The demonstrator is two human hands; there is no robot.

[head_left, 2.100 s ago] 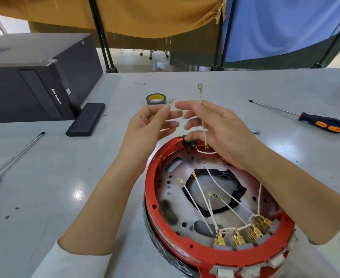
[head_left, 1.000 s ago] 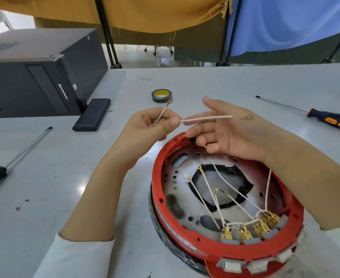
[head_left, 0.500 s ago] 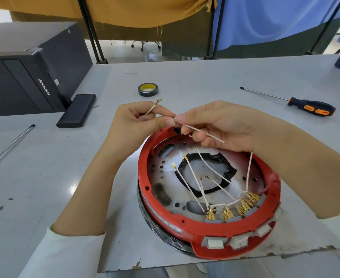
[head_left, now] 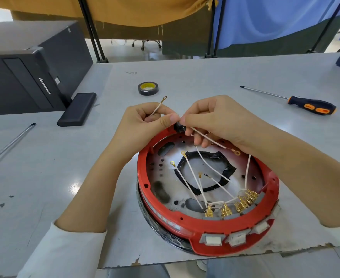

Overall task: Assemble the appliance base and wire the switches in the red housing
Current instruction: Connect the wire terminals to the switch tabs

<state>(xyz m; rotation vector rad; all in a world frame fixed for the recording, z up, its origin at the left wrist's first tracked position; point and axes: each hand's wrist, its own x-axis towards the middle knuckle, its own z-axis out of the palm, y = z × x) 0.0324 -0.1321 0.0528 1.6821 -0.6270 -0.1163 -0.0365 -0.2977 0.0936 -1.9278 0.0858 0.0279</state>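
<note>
Thin white wire with brass ring terminals (head_left: 205,135) runs far-left to near-right above round red plastic housing's (head_left: 185,221) far rim; left hand (head_left: 145,125) and right hand (head_left: 215,121) both pinch it, fingers curled.

White sleeves (head_left: 65,249) pushed up both bare forearms

Workshop: grey bench (head_left: 225,77), screwdriver (head_left: 311,105), tape roll (head_left: 148,88) (curtain partitions behind).
</note>
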